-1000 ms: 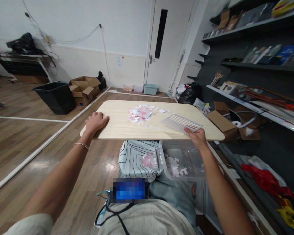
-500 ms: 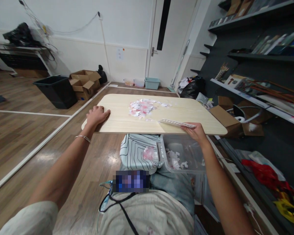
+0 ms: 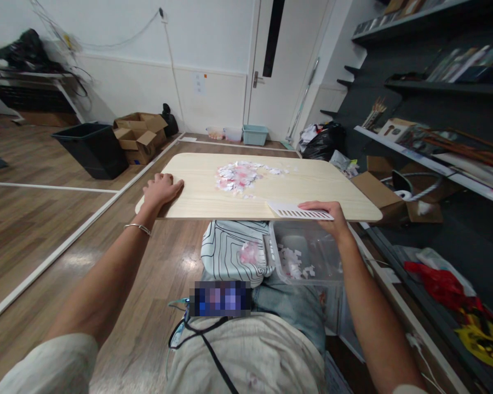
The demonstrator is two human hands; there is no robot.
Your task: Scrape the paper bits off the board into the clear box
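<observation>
Worktop (image 3: pixel 332 189), pale wood, rounded corners. Paper scraps (image 3: pixel 238 176), white and pink, heaped about its middle, some strewn rightward. Slotted white sheet (image 3: pixel 287 209), at the near edge, right of centre, pinched in the fingers of the right hand (image 3: pixel 326 210). Left hand (image 3: pixel 162 191), at the worktop's left end, thumb spread from fingers; whether they grip the edge cannot be told. Clear tub (image 3: pixel 331 251), below the worktop, holding white pieces (image 3: pixel 293 265).

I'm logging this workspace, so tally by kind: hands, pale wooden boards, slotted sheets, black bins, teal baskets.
Hands: 2 (left hand, right hand)
Pale wooden board: 1
Slotted sheet: 1
Black bin: 1
Teal basket: 1
Total: 6
</observation>
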